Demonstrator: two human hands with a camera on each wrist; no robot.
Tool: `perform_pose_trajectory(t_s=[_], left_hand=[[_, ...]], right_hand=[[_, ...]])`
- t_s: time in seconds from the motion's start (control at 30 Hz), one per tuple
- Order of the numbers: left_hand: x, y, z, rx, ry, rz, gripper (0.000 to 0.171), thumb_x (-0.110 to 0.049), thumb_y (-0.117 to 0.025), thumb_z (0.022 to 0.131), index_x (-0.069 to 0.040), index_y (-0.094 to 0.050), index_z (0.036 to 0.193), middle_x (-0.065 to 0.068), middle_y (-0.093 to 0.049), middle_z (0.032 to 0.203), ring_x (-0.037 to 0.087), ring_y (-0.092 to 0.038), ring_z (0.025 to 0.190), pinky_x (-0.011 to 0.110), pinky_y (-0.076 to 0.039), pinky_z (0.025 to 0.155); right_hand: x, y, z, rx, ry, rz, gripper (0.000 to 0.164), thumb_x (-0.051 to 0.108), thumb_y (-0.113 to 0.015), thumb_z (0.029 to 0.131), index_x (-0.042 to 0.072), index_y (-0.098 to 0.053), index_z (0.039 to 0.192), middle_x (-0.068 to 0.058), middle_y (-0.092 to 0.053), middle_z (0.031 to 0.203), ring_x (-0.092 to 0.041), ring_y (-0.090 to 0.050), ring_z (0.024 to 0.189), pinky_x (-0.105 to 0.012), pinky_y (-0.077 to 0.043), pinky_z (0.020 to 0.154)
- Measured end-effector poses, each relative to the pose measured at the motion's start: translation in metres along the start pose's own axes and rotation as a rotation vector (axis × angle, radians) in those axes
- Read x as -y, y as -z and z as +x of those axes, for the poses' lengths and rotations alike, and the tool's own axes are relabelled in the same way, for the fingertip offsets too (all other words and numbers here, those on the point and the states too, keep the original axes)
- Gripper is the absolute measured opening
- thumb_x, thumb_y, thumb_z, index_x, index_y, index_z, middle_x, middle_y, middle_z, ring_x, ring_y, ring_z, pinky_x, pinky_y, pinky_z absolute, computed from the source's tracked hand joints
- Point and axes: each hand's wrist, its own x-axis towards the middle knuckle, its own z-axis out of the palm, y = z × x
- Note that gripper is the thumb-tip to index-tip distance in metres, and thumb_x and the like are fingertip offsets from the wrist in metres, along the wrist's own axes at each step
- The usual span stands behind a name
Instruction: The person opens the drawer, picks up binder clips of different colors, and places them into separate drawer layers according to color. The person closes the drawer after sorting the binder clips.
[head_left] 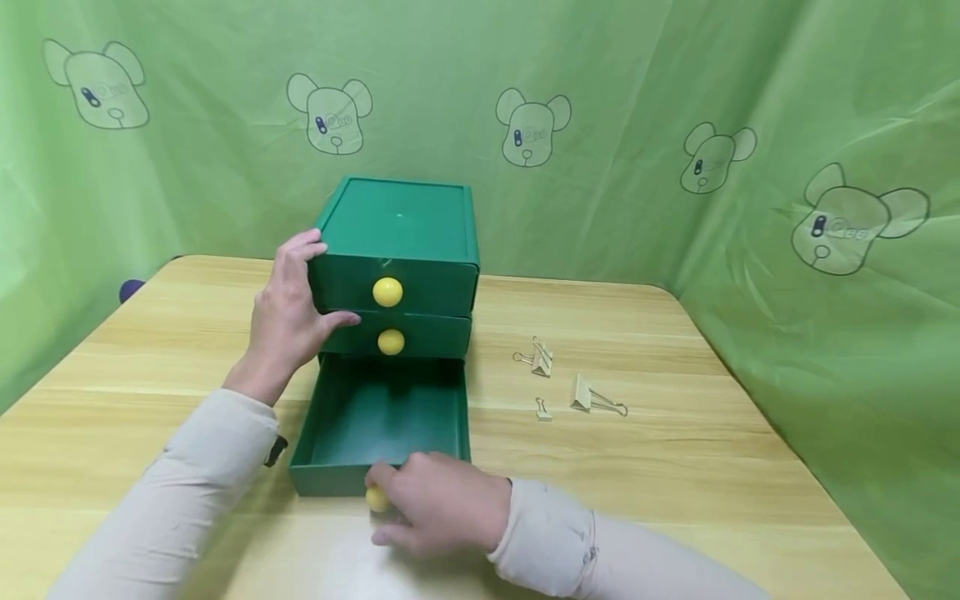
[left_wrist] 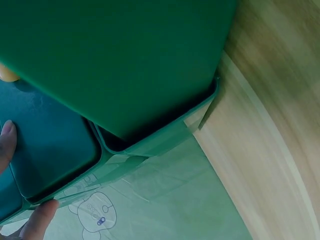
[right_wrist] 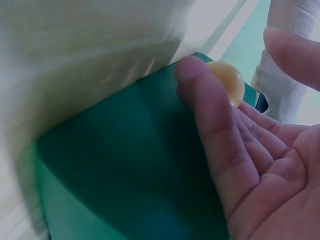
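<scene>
Yellow knob (head_left: 377,499) at right-hand fingers (head_left: 384,477)

No readable words, brand names or numbers are showing anywhere. The only marks are the cartoon bear heads (head_left: 532,127) printed across the upper part of the green backdrop (head_left: 645,75) in the head view; faint letter-like shapes are sitting on each face, too small and pale to make out. The green drawer unit (head_left: 397,242) at centre is carrying no label.

Green 3-drawer cabinet (head_left: 397,242) upright mid-table; bottom drawer (head_left: 378,425) pulled out, empty, yellow knob (head_left: 377,499) at front.
</scene>
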Motion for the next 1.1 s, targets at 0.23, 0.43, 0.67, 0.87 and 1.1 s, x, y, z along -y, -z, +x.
perform_pose_trajectory(t_s=[0.23, 0.43, 0.67, 0.87, 1.1], left_hand=[[-0.001, 0.000, -0.001, -0.001, 0.009, -0.007, 0.095, -0.006, -0.092, 0.061, -0.004, -0.031, 0.134, 0.016, -0.033, 0.147, 0.044, -0.045, 0.123, 0.066, -0.040, 0.091], [-0.001, 0.001, -0.001, 0.003, 0.025, -0.010, 0.095, -0.005, -0.092, 0.062, -0.004, -0.030, 0.134, 0.016, -0.033, 0.147, 0.045, -0.044, 0.123, 0.067, -0.040, 0.092], [-0.002, 0.001, 0.000, 0.007, 0.025, -0.008, 0.095, -0.005, -0.092, 0.062, -0.004, -0.030, 0.135, 0.016, -0.032, 0.148, 0.044, -0.043, 0.124, 0.066, -0.039, 0.094], [-0.002, 0.000, 0.000, 0.005, 0.019, -0.006, 0.095, -0.005, -0.092, 0.062, -0.004, -0.030, 0.135, 0.016, -0.032, 0.148, 0.044, -0.043, 0.125, 0.066, -0.039, 0.093], [0.000, 0.000, 0.000, -0.004, 0.010, -0.003, 0.095, -0.006, -0.092, 0.062, -0.004, -0.030, 0.134, 0.016, -0.033, 0.148, 0.044, -0.044, 0.125, 0.066, -0.040, 0.094]], right_hand=[[0.007, -0.004, -0.006, -0.014, 0.028, -0.038, 0.038, 0.036, -0.071, 0.088, 0.010, -0.060, 0.114, 0.012, -0.045, 0.059, 0.005, -0.040, 0.045, -0.010, -0.036, 0.047], [0.007, -0.005, -0.007, -0.028, 0.045, -0.037, 0.039, 0.036, -0.071, 0.088, 0.010, -0.060, 0.114, 0.013, -0.045, 0.057, 0.006, -0.040, 0.044, -0.010, -0.036, 0.045], [0.007, -0.003, -0.011, -0.095, 0.095, -0.058, 0.037, 0.035, -0.072, 0.088, 0.010, -0.061, 0.114, 0.014, -0.049, 0.059, 0.009, -0.041, 0.047, -0.009, -0.038, 0.049], [0.005, 0.006, -0.013, -0.188, 0.152, 0.003, 0.029, 0.029, -0.071, 0.089, 0.009, -0.066, 0.111, 0.013, -0.059, 0.067, 0.012, -0.045, 0.053, -0.005, -0.040, 0.055], [-0.002, 0.018, -0.020, -0.303, 0.162, 0.112, 0.027, 0.024, -0.073, 0.089, 0.005, -0.066, 0.107, 0.009, -0.059, 0.068, 0.007, -0.048, 0.057, -0.005, -0.041, 0.059]])
